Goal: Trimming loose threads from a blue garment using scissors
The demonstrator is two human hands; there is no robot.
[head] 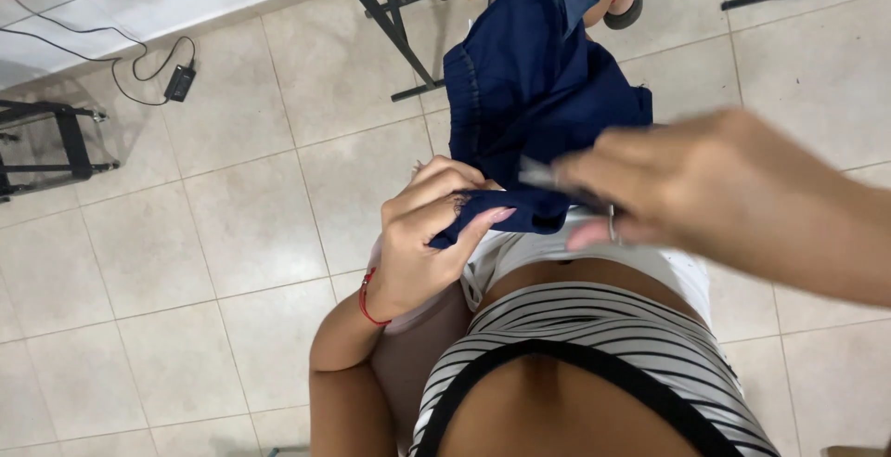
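Over the lap, left hand (422, 234) pinches the navy fabric (529, 95) hem while right hand (677, 188), blurred, grips a thin metal tool (557, 181).

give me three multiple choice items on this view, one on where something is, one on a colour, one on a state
1. Where does the dark blue garment lie?
A. over the person's lap
B. flat on the floor tiles
C. on the white shelf

2. What colour is the cord bracelet on the left wrist?
A. green
B. red
C. yellow

3. How is the left hand set on the garment's edge?
A. open and flat, clear of it
B. pinching a fold of it
C. hanging at the side

Answers:
1. A, the cloth drapes from the knees back toward the waist.
2. B, a thin red loop circles the wrist.
3. B, thumb and fingers close on the hem; the right hand is blurred beside it, with a thin metal thing in its grip.
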